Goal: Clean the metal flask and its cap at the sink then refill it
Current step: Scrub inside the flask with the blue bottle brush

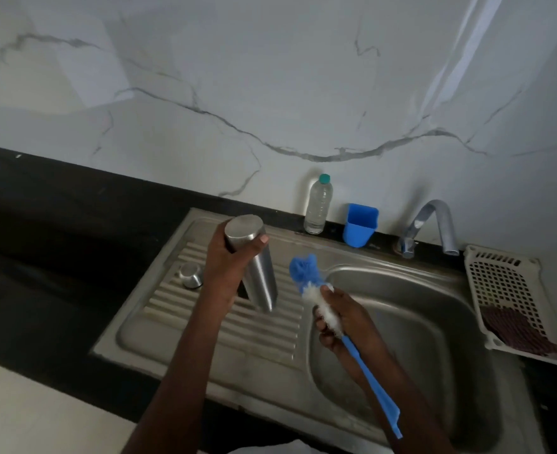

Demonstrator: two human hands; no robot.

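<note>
Head view: my left hand [229,257] holds the flask [254,260] beside the sink [401,322]; my right hand [342,322] grips the brush [327,311]. I should aim it straight into the mouth.

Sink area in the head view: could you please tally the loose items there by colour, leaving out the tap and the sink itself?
Metal: 2, the flask and its cap
Blue: 2, the bottle brush and the cup
Clear: 1, the plastic bottle
White: 1, the basket
Dark red: 1, the scrub pad
Total: 7
</note>
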